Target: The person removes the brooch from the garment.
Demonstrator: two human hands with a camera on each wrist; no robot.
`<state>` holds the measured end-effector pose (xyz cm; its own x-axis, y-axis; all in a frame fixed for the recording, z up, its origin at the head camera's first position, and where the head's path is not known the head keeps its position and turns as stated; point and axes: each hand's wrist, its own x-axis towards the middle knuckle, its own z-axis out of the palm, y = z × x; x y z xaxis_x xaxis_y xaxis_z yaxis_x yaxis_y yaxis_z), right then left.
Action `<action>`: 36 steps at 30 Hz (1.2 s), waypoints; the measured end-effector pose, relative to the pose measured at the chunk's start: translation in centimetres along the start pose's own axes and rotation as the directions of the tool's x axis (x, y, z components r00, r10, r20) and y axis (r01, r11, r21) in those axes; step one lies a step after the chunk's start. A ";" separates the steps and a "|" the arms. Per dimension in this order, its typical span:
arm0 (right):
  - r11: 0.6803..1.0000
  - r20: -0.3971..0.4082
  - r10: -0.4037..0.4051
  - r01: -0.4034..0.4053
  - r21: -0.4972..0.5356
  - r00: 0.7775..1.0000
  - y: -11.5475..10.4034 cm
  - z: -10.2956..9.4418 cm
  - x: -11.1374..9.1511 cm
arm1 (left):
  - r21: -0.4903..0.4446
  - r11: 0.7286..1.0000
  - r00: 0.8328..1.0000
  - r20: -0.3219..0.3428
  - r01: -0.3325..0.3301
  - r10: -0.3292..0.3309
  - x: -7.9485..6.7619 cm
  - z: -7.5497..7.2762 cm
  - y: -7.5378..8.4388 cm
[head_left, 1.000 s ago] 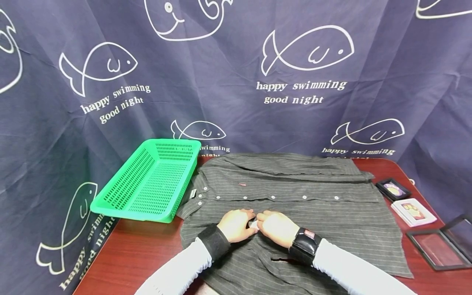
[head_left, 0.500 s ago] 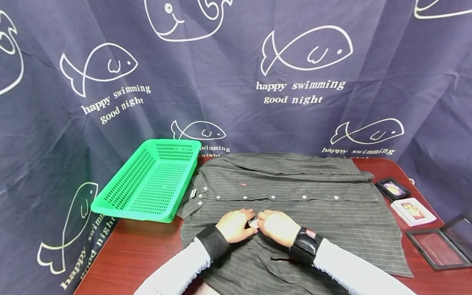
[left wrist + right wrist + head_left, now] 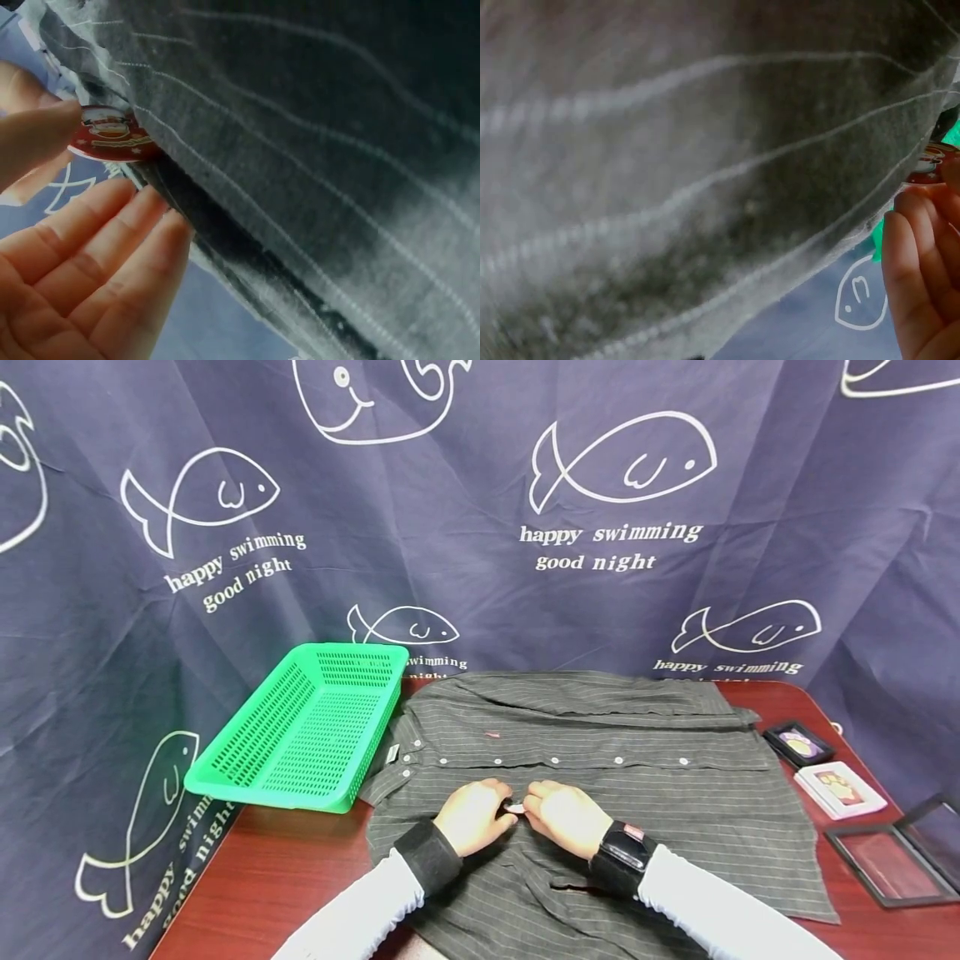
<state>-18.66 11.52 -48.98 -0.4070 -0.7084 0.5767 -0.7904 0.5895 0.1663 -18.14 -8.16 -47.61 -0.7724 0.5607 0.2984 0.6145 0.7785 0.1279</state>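
A dark grey pinstriped shirt (image 3: pixel 660 810) lies across the table, its collar to the left. My left hand (image 3: pixel 468 818) and right hand (image 3: pixel 567 818) meet fingertip to fingertip over its front, just below the row of buttons. Between them is a small round badge (image 3: pixel 112 139) with a shiny red printed face, partly covered by cloth in the left wrist view. From the head its pale side shows beside the right fingertips. Left thumb and finger pinch the badge at its edge. The right fingertips hold it too, though mostly out of frame in the right wrist view.
To the left stands a green plastic basket (image 3: pixel 322 735). Along the table's right side lie a small black box (image 3: pixel 799 745), a white box (image 3: pixel 842 790) with a paw picture and an opened black-framed case (image 3: pixel 892 864). Behind hangs a blue fish-print curtain (image 3: pixel 480 527).
Both hands stay at the same spot on the shirt. The left hand has shifted slightly left and its fingers have moved a little. Less of the badge's pale side shows between the hands.
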 end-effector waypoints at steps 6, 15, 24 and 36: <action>0.999 0.008 0.035 -0.035 0.037 0.999 0.1 -0.2 0.1 | 0.033 0.999 0.998 -0.059 -0.018 0.020 -0.1 0.1 -0.2; 0.992 0.014 0.090 -0.091 0.091 0.996 0.2 -0.7 0.4 | 0.064 0.997 0.989 -0.134 -0.050 0.058 0.0 0.4 -0.4; 0.942 0.124 0.212 -0.236 0.240 0.969 0.1 -1.2 0.6 | 0.077 0.995 0.987 -0.140 -0.069 0.080 0.0 0.4 -0.6; 0.811 0.276 0.364 -0.448 0.375 0.890 0.4 -1.0 0.8 | 0.074 0.994 0.983 -0.164 -0.075 0.087 0.0 0.9 -0.9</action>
<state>-18.86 11.61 -47.67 -0.7761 -0.5228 0.3526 -0.6305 0.6503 -0.4236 -18.89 -8.61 -48.59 -0.6792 0.5721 0.4597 0.6576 0.7526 0.0350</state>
